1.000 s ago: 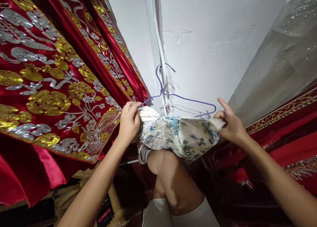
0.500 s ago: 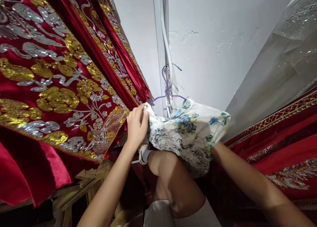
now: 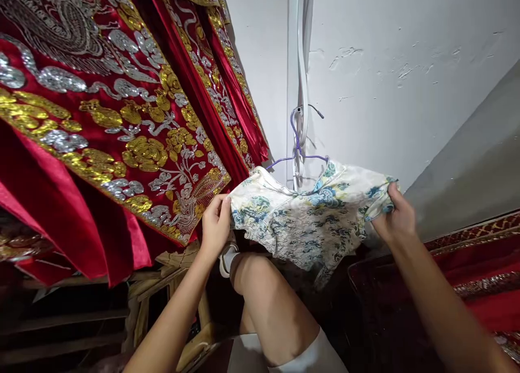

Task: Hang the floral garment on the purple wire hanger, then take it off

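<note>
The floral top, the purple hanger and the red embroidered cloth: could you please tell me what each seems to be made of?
Floral top: thin, mostly matte fabric, judging by its soft creases; fibre unclear.
Purple hanger: probably coated wire, as it looks slim and smooth.
Red embroidered cloth: likely satin, given its sheen, with glittering, perhaps sequinned decoration.

A creased white top [image 3: 300,221] with blue and yellow florals hangs on a purple hanger [image 3: 298,148], sleeves spread either side of it, neckline dipping beneath it.

Hanger [image 3: 298,144] btm & some R hand [image 3: 400,216] fingers behind floral top [image 3: 303,221], red drape [image 3: 144,155] past L edge
</note>
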`<state>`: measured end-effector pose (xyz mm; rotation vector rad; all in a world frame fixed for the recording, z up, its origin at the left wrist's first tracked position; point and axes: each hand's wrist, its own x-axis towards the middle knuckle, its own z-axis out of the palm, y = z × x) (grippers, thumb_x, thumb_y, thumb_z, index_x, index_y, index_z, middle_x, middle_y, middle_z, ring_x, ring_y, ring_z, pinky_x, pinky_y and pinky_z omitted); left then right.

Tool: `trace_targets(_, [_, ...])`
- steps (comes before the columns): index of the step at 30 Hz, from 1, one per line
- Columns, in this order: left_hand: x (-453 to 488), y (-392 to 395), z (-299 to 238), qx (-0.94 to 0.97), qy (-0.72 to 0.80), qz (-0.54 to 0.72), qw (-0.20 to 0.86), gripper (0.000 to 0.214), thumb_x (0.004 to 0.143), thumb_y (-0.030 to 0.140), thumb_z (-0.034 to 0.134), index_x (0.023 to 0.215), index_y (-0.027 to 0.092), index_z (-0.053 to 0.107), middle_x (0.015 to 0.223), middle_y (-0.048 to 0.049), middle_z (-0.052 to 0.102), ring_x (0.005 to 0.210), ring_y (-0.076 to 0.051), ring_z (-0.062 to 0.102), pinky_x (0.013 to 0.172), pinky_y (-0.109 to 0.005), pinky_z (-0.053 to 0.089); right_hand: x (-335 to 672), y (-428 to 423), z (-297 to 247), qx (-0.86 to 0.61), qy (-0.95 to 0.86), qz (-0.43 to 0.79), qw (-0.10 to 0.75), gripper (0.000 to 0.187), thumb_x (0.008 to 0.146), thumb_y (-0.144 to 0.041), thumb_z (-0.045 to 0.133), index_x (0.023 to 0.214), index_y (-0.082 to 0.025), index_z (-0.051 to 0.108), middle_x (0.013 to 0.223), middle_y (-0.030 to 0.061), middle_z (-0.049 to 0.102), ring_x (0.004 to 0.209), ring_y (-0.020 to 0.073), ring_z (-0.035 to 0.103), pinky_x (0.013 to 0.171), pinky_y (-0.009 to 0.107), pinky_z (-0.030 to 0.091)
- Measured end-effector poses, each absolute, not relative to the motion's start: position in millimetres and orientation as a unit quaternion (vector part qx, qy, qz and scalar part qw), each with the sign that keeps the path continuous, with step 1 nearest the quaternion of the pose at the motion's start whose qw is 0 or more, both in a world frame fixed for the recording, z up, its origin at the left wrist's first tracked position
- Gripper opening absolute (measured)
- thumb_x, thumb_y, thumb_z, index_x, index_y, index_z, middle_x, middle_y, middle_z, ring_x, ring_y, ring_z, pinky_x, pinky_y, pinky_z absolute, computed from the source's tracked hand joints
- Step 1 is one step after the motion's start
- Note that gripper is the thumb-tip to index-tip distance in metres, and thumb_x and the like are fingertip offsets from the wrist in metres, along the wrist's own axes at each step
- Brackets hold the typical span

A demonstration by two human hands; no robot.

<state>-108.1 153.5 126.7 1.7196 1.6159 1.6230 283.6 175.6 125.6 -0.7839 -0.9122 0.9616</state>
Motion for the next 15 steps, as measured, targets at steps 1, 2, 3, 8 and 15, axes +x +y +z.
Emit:
trace_targets(1, [-105.8, 150.8, 125.0, 0.585, 0.553, 0.579, 0.134, 0.03, 0.098, 0.044, 0.053, 0.093, 0.017, 0.066, 0.084, -0.0017, 0.064, 0.079, -0.017, 0.058, 0.075, -0.026, 0.047, 285.2, 179.6, 131.6, -0.349, -0.402, 0.444, 0.721, 0.035, 0.09, -0.057, 0.064, 0.106, -0.028, 0.075, 0.111, 0.0085, 0.076, 0.114, 0.0324, 0.07, 0.096, 0.049, 0.059])
trace_targets(2, [-103.4, 147.5, 123.2, 0.573, 0.546, 0.597, 0.13, 0.028, 0.096, 0.043, 0.056, 0.095, 0.017, 0.067, 0.083, -0.0012, 0.063, 0.077, -0.016, 0.057, 0.073, -0.026, 0.047, 285.9, 184.6, 138.7, -0.344, -0.401, 0.442, 0.725, 0.033, 0.09, -0.055, 0.065, 0.104, -0.026, 0.075, 0.112, 0.0092, 0.076, 0.115, 0.0323, 0.069, 0.096, 0.048, 0.059])
trace_targets(3, [-101.1, 143.4, 121.2, 0.56, 0.542, 0.614, 0.123, 0.026, 0.095, 0.042, 0.059, 0.097, 0.017, 0.067, 0.081, -0.0004, 0.062, 0.074, -0.015, 0.056, 0.071, -0.025, 0.046, 285.8, 190.2, 146.7, -0.335, -0.404, 0.434, 0.732, 0.033, 0.091, -0.053, 0.064, 0.103, -0.024, 0.075, 0.114, 0.0105, 0.076, 0.116, 0.0325, 0.069, 0.095, 0.048, 0.059])
trace_targets(8, [-95.1, 123.1, 110.6, 0.575, 0.516, 0.635, 0.029, 0.017, 0.095, 0.034, 0.065, 0.098, 0.019, 0.071, 0.077, 0.0003, 0.059, 0.07, -0.014, 0.056, 0.069, -0.026, 0.048, 269.7, 210.8, 192.1, -0.303, -0.402, 0.409, 0.761, 0.028, 0.093, -0.051, 0.062, 0.099, -0.026, 0.072, 0.109, 0.0107, 0.076, 0.117, 0.0313, 0.068, 0.095, 0.047, 0.058])
trace_targets(15, [-84.8, 137.6, 128.6, 0.635, 0.487, 0.599, 0.02, 0.045, 0.096, 0.038, 0.061, 0.137, 0.02, 0.054, 0.134, -0.0144, 0.058, 0.124, -0.028, 0.056, 0.105, -0.041, 0.045, 216.3, 136.9, 203.7, -0.334, -0.517, 0.329, 0.716, 0.039, 0.103, -0.056, 0.044, 0.119, -0.028, 0.065, 0.12, 0.0085, 0.071, 0.108, 0.0251, 0.07, 0.087, 0.038, 0.06])
